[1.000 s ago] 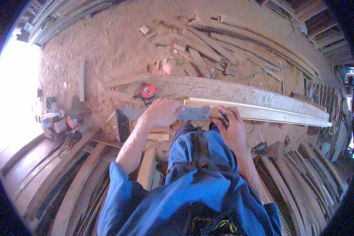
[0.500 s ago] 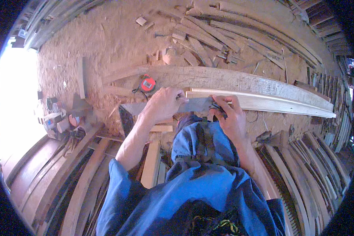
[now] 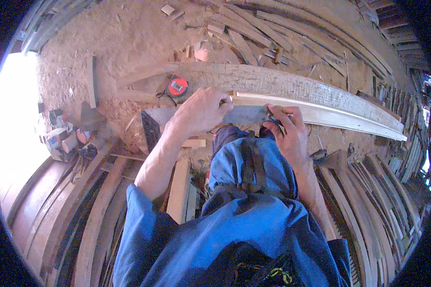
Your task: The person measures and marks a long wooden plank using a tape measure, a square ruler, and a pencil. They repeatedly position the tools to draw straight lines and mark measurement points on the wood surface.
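A handsaw with a grey blade (image 3: 246,115) and a black handle (image 3: 150,130) lies crosswise in front of my body, handle to the left. My left hand (image 3: 203,111) is over the blade's middle, its fingers curled closed by the upper edge. What they pinch, if anything, is hidden. At the blade's narrow right end, my right hand (image 3: 289,128) has thumb and fingers closed around a small dark object (image 3: 274,118) against the blade. Behind the blade, a pale planed wooden strip (image 3: 340,118) runs off to the right.
A red and black tape measure (image 3: 177,85) rests by a long rough plank (image 3: 282,81). Scrap wood (image 3: 244,40) litters the dirt floor beyond. Power tools (image 3: 62,138) stand at left. Stacked boards (image 3: 93,220) flank me on both sides. A short board (image 3: 92,81) lies far left.
The view has tilted slightly, so most things sit higher in the picture. My left hand has shifted a little right along the blade; my right hand stays at its narrow end.
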Available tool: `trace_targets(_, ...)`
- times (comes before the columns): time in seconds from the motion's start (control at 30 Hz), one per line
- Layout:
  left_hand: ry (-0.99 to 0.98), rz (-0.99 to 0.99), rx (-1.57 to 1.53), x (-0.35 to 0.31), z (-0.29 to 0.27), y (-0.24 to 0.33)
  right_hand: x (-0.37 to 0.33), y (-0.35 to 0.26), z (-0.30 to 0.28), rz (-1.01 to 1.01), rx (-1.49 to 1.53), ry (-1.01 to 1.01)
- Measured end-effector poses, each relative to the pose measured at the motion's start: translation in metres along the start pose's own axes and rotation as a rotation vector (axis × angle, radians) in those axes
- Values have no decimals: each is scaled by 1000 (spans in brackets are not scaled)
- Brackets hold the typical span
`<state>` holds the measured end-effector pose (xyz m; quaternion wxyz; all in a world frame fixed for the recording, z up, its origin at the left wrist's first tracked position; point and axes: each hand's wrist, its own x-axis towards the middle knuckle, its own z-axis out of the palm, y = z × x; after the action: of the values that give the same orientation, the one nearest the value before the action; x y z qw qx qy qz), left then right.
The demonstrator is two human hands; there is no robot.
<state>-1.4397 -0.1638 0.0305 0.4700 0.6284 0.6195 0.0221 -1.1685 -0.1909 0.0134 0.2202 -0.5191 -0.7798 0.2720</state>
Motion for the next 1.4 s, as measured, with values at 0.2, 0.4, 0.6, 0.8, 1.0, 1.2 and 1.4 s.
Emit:
trace_targets(0.2,55,50,-64,1,1,1,0,1,-1,23,-27,-28)
trace_targets(0.4,43,101,-30,4,1,-2,0,3,-2,33,-5,-36)
trace_targets(0.6,32,76,-34,4,1,0,0,6,-2,16,-37,-57)
trace_targets(0.8,11,38,-40,3,1,2,0,5,-3,24,-40,-62)
trace_targets(1.0,26,35,-10,5,2,3,0,6,-2,20,-21,-58)
trace_targets(1.2,-14,13,-41,5,-1,5,-2,8,-3,36,-30,-75)
trace_targets(1.4,20,23,-66,4,1,4,0,10,-3,-1,-40,-69)
